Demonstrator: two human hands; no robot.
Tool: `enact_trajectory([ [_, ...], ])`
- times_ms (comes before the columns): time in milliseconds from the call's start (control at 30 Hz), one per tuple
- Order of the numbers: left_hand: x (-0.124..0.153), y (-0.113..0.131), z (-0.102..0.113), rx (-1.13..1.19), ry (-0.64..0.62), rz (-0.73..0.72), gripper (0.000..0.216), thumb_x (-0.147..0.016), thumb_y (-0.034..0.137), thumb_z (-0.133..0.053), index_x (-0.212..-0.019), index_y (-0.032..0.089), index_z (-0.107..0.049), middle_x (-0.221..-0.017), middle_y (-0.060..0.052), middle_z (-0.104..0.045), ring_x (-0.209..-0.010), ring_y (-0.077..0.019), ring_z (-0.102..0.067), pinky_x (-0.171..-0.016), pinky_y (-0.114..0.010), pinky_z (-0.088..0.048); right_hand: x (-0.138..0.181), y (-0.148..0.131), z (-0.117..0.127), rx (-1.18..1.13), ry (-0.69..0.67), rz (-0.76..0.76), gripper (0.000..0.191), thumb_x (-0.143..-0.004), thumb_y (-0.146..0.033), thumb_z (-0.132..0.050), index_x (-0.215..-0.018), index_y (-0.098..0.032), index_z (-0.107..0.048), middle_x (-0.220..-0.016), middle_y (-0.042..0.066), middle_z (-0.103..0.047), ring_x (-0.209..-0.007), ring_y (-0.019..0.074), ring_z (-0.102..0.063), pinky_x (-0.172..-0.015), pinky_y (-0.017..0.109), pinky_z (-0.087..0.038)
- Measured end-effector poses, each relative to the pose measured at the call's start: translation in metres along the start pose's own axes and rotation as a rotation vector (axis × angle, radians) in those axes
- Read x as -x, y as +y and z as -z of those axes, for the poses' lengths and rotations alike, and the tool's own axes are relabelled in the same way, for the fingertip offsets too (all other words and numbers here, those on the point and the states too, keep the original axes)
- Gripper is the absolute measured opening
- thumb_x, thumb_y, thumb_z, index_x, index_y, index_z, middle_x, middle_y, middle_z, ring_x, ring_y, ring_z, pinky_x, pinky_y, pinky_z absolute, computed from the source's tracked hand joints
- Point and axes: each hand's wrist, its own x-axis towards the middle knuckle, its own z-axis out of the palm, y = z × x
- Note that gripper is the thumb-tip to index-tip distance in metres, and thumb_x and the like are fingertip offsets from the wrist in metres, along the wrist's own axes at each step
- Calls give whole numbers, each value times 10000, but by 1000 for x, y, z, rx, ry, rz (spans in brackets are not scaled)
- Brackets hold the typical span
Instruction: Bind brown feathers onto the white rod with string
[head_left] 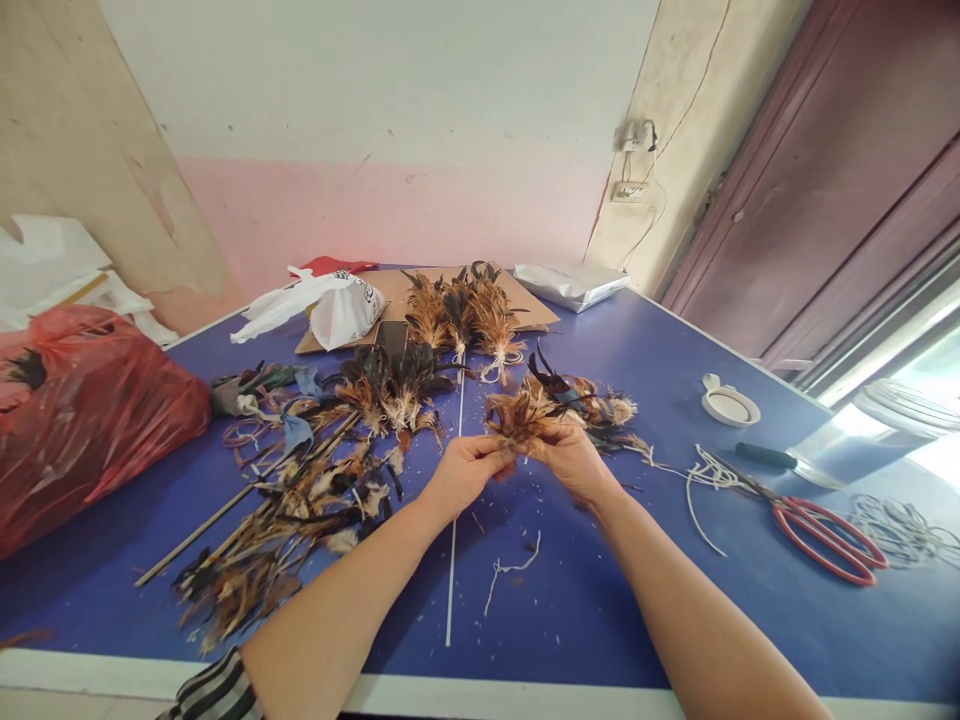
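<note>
Both hands meet over the middle of the blue table around a bunch of brown feathers (517, 412). My left hand (466, 474) pinches its lower end, thumb and fingers pressed together. From the other side my right hand (571, 458) grips the same bunch. Just beyond, a darker feather bundle (600, 402) lies with a cloth strip on it. A short piece of white string (513, 568) rests on the table nearer me. To the left are a dark feather pile (397, 395) and loose feathers with thin sticks (300, 510).
Tied feather bundles (465, 310) lie on cardboard at the back, beside a white plastic bag (346, 312). A red plastic bag (97, 430) bulges at left. Red-handled scissors (829, 540), a green-handled tool (766, 456), tangled string (904, 530) and a roll of tape (730, 404) lie at right.
</note>
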Motion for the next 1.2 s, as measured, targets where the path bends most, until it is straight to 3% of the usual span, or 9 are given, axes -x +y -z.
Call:
enact_trajectory([
  [100, -1, 0, 0, 108, -14, 76, 281, -646, 372, -650, -788, 132, -693, -641, -32, -588, -590, -114, -511, -553, -229, -403, 1, -2, 0, -4, -4, -18, 201, -658, -390, -647, -635, -191, -652, -656, 19, -610, -621, 160, -542, -649, 320, -461],
  [367, 0, 2, 0, -16, 13, 15, 246, -672, 381, -626, -658, 142, -684, -588, -11, -590, -567, -100, -490, -572, -215, -395, -3, 8, 0, 162, 57, 29, 263, -659, -438, -621, -601, -182, -620, -646, 32, -579, -646, 167, -519, -642, 312, -449],
  [467, -2, -2, 3, 85, 71, 49, 232, -665, 359, -643, -719, 139, -692, -666, -26, -626, -625, -108, -523, -617, -217, -405, -4, 14, -2, 262, 124, 19, 231, -652, -402, -635, -745, -191, -616, -650, 15, -568, -604, 145, -501, -585, 282, -438],
  [533, -4, -3, 6, 236, 116, 127, 243, -649, 342, -665, -771, 133, -692, -742, -51, -649, -670, -116, -550, -650, -226, -416, -3, 16, -4, 332, 128, 37, 316, -649, -361, -647, -914, -201, -584, -746, 21, -586, -599, 135, -503, -564, 270, -432],
  [667, -5, -4, 9, 477, 126, 268, 285, -614, 320, -703, -810, 114, -683, -838, -99, -656, -711, -130, -578, -680, -248, -429, 2, 15, -8, 638, 112, 171, 416, -669, -305, -628, -1059, -215, -513, -890, 51, -581, -663, 150, -528, -636, 298, -439],
  [833, -4, -9, 6, 490, 111, 306, 284, -596, 310, -718, -804, 120, -686, -845, -96, -655, -736, -130, -581, -692, -242, -431, 5, 14, -11, 907, 140, 236, 317, -709, -296, -580, -1003, -195, -515, -853, 61, -587, -718, 183, -548, -659, 308, -423],
  [1200, -1, -8, -2, 309, 93, 233, 318, -616, 367, -691, -820, 124, -698, -819, -80, -665, -724, -129, -574, -718, -257, -437, 2, 10, -16, 848, 235, -2, 209, -632, -267, -608, -823, -212, -545, -655, -7, -583, -579, 150, -526, -538, 256, -368],
])
